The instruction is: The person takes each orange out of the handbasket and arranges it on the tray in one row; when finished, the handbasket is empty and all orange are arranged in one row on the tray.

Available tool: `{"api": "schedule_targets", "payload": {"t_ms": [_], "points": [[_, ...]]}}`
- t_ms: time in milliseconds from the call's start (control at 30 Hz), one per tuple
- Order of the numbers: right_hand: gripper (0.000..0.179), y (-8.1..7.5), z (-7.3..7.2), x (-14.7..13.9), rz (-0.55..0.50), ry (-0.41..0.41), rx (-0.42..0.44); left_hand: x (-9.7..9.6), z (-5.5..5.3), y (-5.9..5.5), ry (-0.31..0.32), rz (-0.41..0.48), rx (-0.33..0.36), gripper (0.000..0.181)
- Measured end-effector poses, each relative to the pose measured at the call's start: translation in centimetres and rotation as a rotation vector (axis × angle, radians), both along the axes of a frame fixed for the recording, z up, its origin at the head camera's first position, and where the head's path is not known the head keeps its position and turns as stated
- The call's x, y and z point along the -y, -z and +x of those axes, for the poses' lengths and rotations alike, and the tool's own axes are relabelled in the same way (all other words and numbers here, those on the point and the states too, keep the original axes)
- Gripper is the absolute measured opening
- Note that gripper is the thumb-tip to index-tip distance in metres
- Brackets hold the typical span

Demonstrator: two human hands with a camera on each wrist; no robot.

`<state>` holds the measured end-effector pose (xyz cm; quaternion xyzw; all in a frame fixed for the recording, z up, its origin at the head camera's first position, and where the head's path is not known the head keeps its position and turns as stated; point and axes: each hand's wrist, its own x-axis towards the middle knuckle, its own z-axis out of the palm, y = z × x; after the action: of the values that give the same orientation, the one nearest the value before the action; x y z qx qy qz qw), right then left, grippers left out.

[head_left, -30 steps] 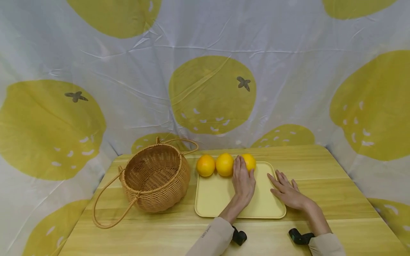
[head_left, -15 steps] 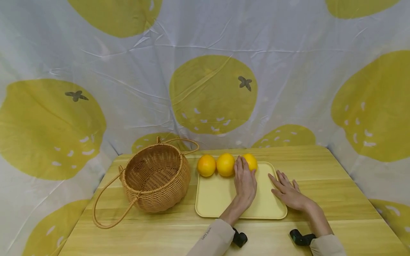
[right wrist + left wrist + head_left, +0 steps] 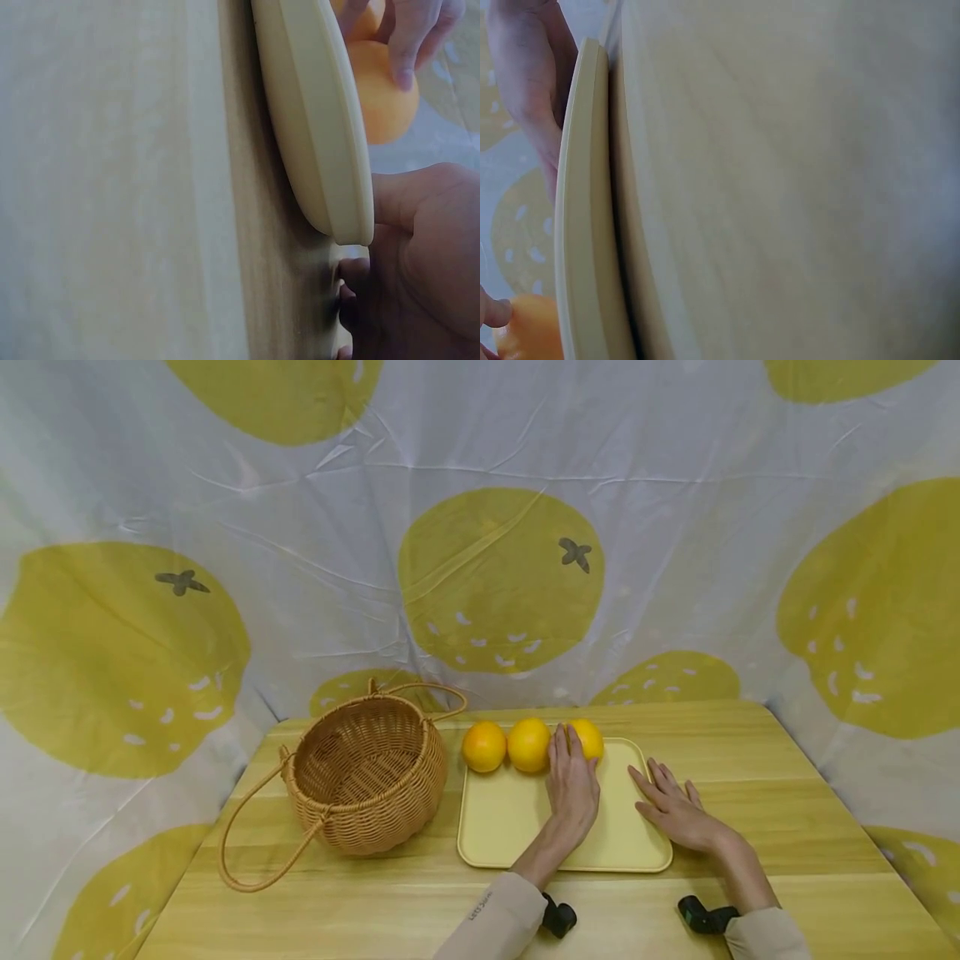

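Note:
Three oranges stand in a row along the far side of the pale yellow tray point(image 3: 502, 827): a left orange point(image 3: 483, 747), a middle orange point(image 3: 528, 744) and a right orange point(image 3: 589, 738). My left hand point(image 3: 573, 793) grips the right orange, its fingers down between that one and the middle one, its thumb on the near right side. In the right wrist view the thumb of my left hand point(image 3: 414, 34) presses on an orange point(image 3: 386, 101). My right hand point(image 3: 678, 817) lies with straight, spread fingers at the tray's right edge, thumb and index finger over the rim.
A wicker basket point(image 3: 375, 827) with two handles stands left of the tray, its mouth tilted toward me. The wooden table point(image 3: 780, 810) carries everything. Behind it hangs a fruit-print cloth point(image 3: 660, 568). Black wrist cameras point(image 3: 558, 917) sit under both forearms.
Hands, oranges, tray and basket keep their places. The whole head view shifts only slightly.

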<state>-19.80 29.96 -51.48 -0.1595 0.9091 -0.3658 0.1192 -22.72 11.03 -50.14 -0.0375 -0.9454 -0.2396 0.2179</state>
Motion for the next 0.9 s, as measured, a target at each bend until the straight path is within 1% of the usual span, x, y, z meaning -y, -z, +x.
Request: {"api": "schedule_targets", "payload": {"t_ms": [100,233,367,567,700,800,900], "points": [[0.066,0.2,0.1,-0.2,-0.010,-0.004,-0.012,-0.1,0.0,-0.1,0.006,0.006,0.014,0.065],[0.065,0.9,0.0,-0.6,-0.061,-0.022,-0.055,0.0,0.1,-0.2,0.014,-0.005,0.021,0.066],[0.064,1.5,-0.2,-0.8,-0.062,-0.029,-0.076,0.0,0.2,-0.3,0.023,-0.024,0.026,0.066],[0.066,0.9,-0.1,-0.8,-0.050,-0.013,-0.049,0.0,0.5,-0.6,0.036,-0.048,0.003,0.067],[0.064,1.3,-0.2,-1.0,-0.055,-0.027,-0.073,0.2,0.7,-1.1,0.048,-0.067,0.005,0.068],[0.063,1.4,-0.2,-1.0,-0.073,-0.035,-0.083,0.5,0.9,-1.4,0.077,-0.066,0.025,0.067],[0.064,0.9,-0.1,-0.9,-0.078,-0.034,-0.064,1.3,1.4,-1.6,0.124,-0.048,0.047,0.067]]}}
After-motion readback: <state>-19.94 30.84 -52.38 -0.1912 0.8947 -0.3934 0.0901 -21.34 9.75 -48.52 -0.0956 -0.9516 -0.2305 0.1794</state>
